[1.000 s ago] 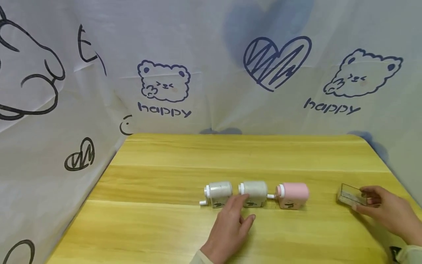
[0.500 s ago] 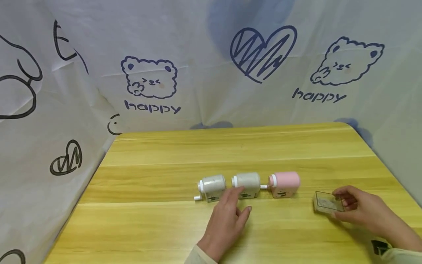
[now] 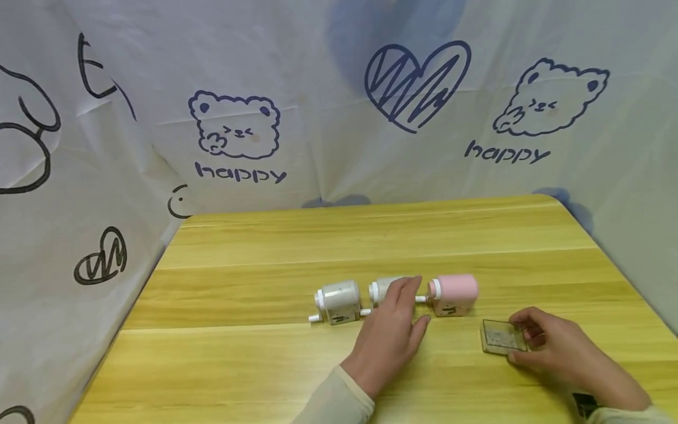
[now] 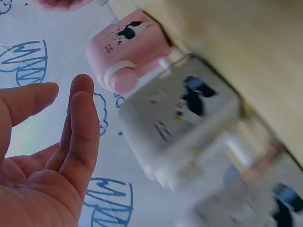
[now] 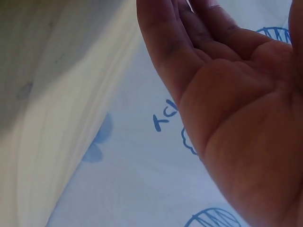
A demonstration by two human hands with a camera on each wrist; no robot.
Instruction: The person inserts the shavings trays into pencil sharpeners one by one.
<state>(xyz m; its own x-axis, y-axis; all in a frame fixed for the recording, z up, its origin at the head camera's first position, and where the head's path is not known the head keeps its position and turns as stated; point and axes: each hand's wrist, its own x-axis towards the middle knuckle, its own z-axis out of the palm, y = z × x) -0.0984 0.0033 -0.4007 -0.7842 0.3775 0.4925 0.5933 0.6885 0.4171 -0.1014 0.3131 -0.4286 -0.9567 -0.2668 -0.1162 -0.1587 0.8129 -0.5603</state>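
Three small hand-crank pencil sharpeners stand in a row in the head view. A grey one (image 3: 341, 301) is on the left, another grey one (image 3: 382, 287) in the middle, and a pink one (image 3: 454, 294) on the right. My left hand (image 3: 389, 335) hovers before the middle sharpener and partly hides it. Its fingers are extended and grip nothing, as the left wrist view also shows. My right hand (image 3: 556, 347) pinches a small clear plastic box (image 3: 500, 338) by its right end, to the right of the pink sharpener. The right wrist view shows the palm (image 5: 236, 109) but not the box.
The sharpeners stand on a yellow wood-grain table (image 3: 265, 247). A white cloth (image 3: 328, 135) with drawn bears and hearts hangs behind it and along the sides. A dark band (image 3: 585, 405) sits at the right wrist.
My right hand has brought the clear box leftward and nearer me, toward the sharpeners. The left hand has shifted right, from between the grey sharpeners to in front of the middle one. The head view has shifted.
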